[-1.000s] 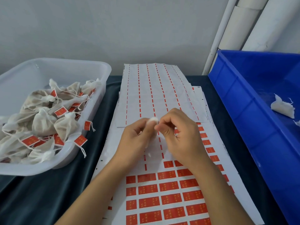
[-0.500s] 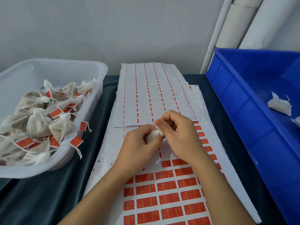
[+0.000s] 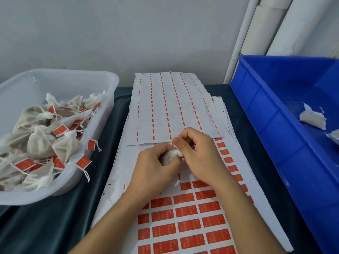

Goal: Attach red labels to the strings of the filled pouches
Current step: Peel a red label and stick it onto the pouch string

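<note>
Pouch: white pouch (image 3: 169,157) held above the label sheet, between both hands, near the middle of the tabletop (image 3: 55,226).
Left grip: left hand (image 3: 153,168) curled around the pouch body.
Right grip: right hand (image 3: 199,155) pinching the pouch's gathered top.
Label sheet: red labels (image 3: 185,226) in rows beneath the wrists.
Clear tub: left (image 3: 102,114), holding labelled pouches (image 3: 42,143).
Blue bin: right (image 3: 275,136).

Plain grey wall (image 3: 110,33), white pipes (image 3: 275,24) at right, dark teal table cloth (image 3: 45,226) below.
</note>
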`<state>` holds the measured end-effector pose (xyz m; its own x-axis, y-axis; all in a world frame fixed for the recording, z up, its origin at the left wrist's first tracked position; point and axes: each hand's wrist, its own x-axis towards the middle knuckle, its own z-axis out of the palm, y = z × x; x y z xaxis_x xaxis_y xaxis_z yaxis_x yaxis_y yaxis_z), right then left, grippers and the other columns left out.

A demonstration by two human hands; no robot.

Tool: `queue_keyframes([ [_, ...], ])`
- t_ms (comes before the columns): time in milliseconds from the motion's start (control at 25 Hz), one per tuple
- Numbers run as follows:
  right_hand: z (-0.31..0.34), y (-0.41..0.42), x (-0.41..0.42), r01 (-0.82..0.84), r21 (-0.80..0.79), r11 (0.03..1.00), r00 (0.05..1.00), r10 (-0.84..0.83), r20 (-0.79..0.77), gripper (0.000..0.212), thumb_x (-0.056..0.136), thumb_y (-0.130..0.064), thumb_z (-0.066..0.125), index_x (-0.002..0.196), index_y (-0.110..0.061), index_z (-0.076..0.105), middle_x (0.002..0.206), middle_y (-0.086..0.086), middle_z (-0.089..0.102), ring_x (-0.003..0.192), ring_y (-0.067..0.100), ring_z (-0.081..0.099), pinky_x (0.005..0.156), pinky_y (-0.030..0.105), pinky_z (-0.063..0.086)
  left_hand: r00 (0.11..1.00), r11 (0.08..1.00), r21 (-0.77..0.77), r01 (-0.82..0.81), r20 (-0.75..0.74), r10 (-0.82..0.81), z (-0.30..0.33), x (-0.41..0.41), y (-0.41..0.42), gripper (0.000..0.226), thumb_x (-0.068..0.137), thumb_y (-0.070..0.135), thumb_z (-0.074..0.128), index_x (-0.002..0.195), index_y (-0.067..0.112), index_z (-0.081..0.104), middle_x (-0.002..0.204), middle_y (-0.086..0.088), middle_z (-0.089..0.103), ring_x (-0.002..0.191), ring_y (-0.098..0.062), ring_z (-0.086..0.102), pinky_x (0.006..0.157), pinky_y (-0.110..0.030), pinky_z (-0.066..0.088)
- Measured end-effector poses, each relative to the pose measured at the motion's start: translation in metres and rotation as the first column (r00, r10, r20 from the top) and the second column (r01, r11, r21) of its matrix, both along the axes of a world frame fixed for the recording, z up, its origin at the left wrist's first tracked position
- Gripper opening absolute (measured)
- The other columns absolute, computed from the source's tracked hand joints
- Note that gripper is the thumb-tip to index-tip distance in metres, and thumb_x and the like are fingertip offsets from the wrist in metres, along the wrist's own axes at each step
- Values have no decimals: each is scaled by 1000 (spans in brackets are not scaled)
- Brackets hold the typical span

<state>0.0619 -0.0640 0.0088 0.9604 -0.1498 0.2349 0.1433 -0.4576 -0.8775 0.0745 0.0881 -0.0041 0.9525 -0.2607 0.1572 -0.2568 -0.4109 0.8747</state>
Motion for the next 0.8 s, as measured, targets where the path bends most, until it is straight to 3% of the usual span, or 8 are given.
queue_keyframes([
  [240, -2, 1, 0, -2, 11, 1000, 1000, 2, -29, 23, 95, -56, 55, 89, -35, 63, 89, -22, 67, 88, -1, 66, 70, 9, 54, 995, 994, -48, -100, -2, 100, -4, 5, 0, 8, 98, 37, 69, 93, 36, 74, 83, 23, 73, 86, 3, 69, 66, -8, 53],
  [440, -1, -1, 1, -34, 154, 987, 997, 44, -58, 23, 96, -50, 61, 91, -29, 69, 83, -13, 72, 83, 7, 71, 69, 25, 62, 999, 996, -91, 15, 30, -12, 0, 5, 2, 9, 100, 33, 68, 94, 39, 73, 91, 28, 72, 88, 1, 70, 67, -7, 51],
  [560, 2, -2, 1, -48, 249, 967, 996, 67, -66, 22, 96, -45, 64, 91, -24, 70, 81, -10, 73, 80, 9, 72, 65, 21, 59, 996, 983, -162, 87, 35, -82, 3, 6, 4, 9, 101, 35, 67, 97, 37, 76, 89, 20, 75, 87, -7, 72, 68, -10, 52],
  [800, 0, 4, 1, -13, 130, 991, 997, 23, -77, 19, 100, -44, 60, 92, -29, 67, 82, -15, 69, 78, 5, 68, 66, 13, 55, 998, 965, -253, -66, -26, 62, 1, 11, 5, 9, 98, 41, 70, 95, 37, 77, 87, 17, 75, 83, -7, 71, 64, -14, 53],
])
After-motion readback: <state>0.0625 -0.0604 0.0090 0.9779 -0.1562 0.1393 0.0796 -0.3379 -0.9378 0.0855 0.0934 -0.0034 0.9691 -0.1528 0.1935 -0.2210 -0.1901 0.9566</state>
